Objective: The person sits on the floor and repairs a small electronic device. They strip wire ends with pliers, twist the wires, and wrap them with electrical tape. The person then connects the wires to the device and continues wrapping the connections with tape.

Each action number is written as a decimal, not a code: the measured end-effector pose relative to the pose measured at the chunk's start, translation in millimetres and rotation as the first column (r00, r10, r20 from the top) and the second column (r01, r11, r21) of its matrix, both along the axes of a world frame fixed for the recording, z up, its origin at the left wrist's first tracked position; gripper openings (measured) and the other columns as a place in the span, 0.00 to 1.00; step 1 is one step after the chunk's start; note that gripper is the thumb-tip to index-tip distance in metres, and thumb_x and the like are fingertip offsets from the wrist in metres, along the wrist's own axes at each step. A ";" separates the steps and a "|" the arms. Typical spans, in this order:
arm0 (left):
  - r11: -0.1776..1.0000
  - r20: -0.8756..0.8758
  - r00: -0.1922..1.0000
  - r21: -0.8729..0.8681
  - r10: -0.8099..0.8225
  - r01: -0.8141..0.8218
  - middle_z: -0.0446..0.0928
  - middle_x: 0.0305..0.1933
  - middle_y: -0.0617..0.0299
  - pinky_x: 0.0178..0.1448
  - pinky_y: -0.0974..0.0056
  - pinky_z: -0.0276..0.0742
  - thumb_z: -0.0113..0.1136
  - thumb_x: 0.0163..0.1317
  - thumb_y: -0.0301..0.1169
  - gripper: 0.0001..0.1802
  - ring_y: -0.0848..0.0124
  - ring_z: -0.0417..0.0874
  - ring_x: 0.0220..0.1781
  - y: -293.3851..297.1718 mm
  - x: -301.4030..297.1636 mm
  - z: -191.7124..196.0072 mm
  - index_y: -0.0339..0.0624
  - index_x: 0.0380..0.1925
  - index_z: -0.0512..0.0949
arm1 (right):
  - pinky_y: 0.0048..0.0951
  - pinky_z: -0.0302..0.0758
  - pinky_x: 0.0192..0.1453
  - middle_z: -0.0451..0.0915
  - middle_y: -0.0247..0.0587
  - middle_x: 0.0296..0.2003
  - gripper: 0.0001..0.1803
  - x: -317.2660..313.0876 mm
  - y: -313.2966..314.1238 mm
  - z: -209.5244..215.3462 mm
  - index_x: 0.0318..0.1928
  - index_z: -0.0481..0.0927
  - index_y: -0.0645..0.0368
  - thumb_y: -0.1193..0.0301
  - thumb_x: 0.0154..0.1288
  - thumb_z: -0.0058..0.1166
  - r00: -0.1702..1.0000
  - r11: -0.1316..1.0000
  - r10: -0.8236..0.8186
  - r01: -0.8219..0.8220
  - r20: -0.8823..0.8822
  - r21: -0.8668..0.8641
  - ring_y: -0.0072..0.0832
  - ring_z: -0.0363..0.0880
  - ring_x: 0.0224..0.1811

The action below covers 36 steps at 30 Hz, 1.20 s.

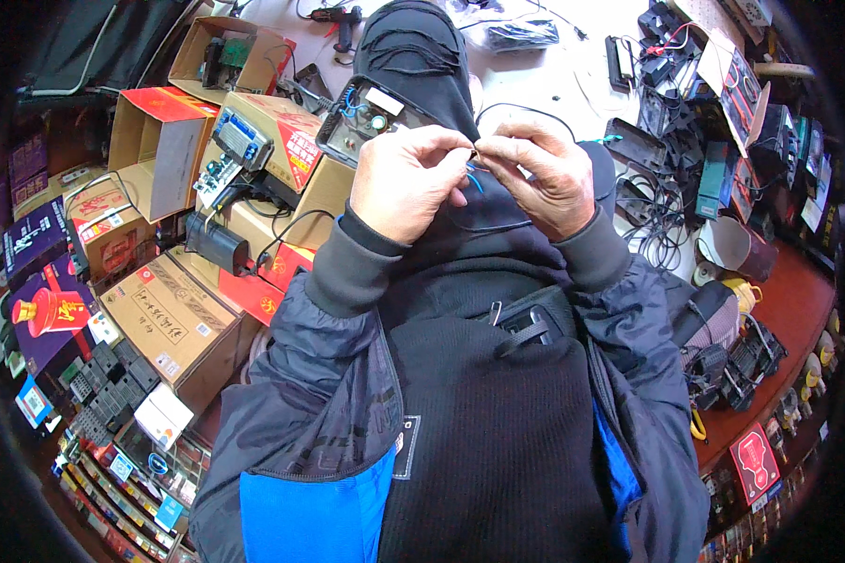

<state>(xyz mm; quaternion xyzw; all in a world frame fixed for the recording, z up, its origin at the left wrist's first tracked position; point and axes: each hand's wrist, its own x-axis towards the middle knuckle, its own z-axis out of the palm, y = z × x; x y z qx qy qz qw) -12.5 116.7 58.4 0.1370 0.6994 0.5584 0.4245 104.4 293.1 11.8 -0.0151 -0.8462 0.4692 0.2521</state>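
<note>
Cluttered electronics workbench [554,84] across the top of the frame, pale surface strewn with black cables, adapters and small housings; cardboard boxes [174,314] stacked at left, some open, one carrying a grey power unit [242,139] at upper left.

Left hand [406,183] and right hand [535,174] raised together at centre, above the dark jacket, knuckles almost touching. Fingers of both curled closed, thumb and forefinger tips pinched on a thin wire [473,169] with a blue strand showing just below the pinch. Held close and high, apparently so the fine ends sit right under the eyes and both pinches can work against each other. Black lead [521,111] arching from the pinch toward the upper right, slack. Open black enclosure [361,117] just left of the left hand, tilted, circuit side up, seemingly kept within easy reach of the wire.
</note>
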 end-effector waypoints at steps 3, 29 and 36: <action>1.000 -0.015 1.000 0.011 0.007 -0.007 0.88 0.37 0.58 0.37 0.70 0.85 0.67 0.76 0.28 0.10 0.75 0.87 0.31 0.7 0.5 -0.8 0.33 0.50 0.88 | 0.34 0.85 0.45 0.86 0.40 0.42 0.10 -1.3 2.1 6.7 0.46 0.90 0.55 0.73 0.64 0.74 0.998 1.000 0.017 -0.018 0.054 0.015 0.36 0.88 0.40; 1.000 -0.062 0.998 -0.013 0.008 -0.009 0.88 0.36 0.57 0.36 0.69 0.85 0.67 0.75 0.28 0.11 0.74 0.88 0.31 3.7 4.0 2.3 0.31 0.49 0.88 | 0.33 0.82 0.44 0.84 0.44 0.46 0.19 5.5 -5.1 12.4 0.51 0.88 0.56 0.76 0.60 0.77 0.995 0.995 -0.076 0.071 0.065 0.073 0.34 0.86 0.41; 0.999 -0.079 0.997 -0.042 0.009 -0.012 0.88 0.35 0.58 0.36 0.70 0.84 0.67 0.75 0.28 0.11 0.75 0.87 0.30 2.8 5.4 3.3 0.31 0.49 0.88 | 0.36 0.80 0.41 0.83 0.40 0.37 0.09 2.1 -8.0 11.1 0.44 0.87 0.59 0.71 0.66 0.70 0.994 0.998 -0.047 0.042 0.101 0.052 0.38 0.84 0.37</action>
